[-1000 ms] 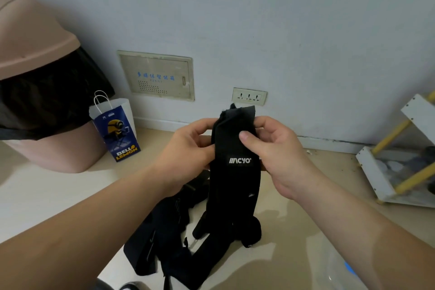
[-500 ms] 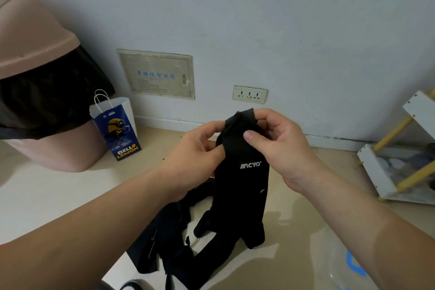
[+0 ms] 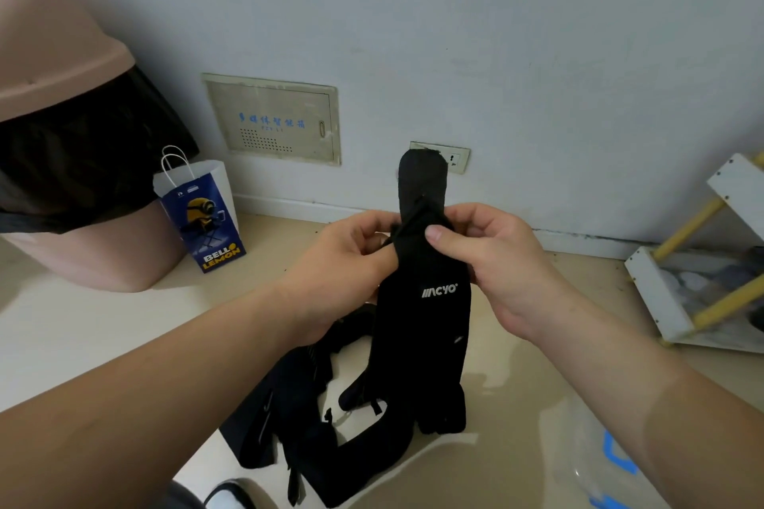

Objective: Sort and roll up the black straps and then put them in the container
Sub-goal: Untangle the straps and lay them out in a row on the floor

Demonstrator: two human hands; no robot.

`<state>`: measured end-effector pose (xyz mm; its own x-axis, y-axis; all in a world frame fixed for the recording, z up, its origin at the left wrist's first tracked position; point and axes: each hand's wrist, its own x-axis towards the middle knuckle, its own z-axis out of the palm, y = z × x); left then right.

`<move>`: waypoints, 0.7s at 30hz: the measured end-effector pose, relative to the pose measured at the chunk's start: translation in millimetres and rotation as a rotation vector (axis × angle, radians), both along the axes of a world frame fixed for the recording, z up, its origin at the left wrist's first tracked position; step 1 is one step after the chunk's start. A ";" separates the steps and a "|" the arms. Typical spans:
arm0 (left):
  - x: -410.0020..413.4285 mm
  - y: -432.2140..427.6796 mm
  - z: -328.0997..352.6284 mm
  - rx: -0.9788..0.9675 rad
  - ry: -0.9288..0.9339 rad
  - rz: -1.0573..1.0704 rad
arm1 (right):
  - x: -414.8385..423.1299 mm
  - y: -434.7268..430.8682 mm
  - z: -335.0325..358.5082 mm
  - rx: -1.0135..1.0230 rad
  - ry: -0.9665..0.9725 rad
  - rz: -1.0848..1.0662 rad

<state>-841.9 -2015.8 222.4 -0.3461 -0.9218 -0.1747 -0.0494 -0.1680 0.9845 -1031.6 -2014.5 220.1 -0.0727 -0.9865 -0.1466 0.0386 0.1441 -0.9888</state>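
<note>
A wide black padded strap (image 3: 426, 326) with a white logo hangs upright in front of me. My left hand (image 3: 347, 260) pinches its left edge near the top and my right hand (image 3: 492, 260) grips its right edge, thumb on the front. A rounded end flap stands up above both hands. The strap's lower part trails onto the floor into a pile of more black straps (image 3: 289, 417). A clear plastic container with blue clips (image 3: 612, 463) shows at the lower right, partly behind my right forearm.
A pink swing-lid bin with a black liner (image 3: 70, 161) stands at the left, a blue and white paper bag (image 3: 202, 211) beside it. A white and yellow rack (image 3: 703, 277) sits at the right against the wall. A shoe tip (image 3: 231, 494) shows at the bottom.
The strap's top end, folded down between my fingers before, now stands up above my hands. Both hands sit slightly lower on the strap.
</note>
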 end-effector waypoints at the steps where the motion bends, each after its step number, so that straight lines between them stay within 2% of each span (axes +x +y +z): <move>1: 0.7 -0.3 -0.4 0.005 -0.006 0.010 | 0.4 0.1 0.1 0.005 -0.019 -0.006; 7: 6.3 -3.3 2.0 0.002 0.002 0.039 | 1.4 3.0 5.9 0.047 -0.141 0.048; 14: 7.8 -3.9 1.8 -0.030 0.066 0.090 | 6.1 4.8 -3.2 0.164 -0.141 0.102; 21: 11.0 -8.2 4.2 0.162 0.171 0.155 | 11.0 5.8 -7.7 0.125 -0.067 0.096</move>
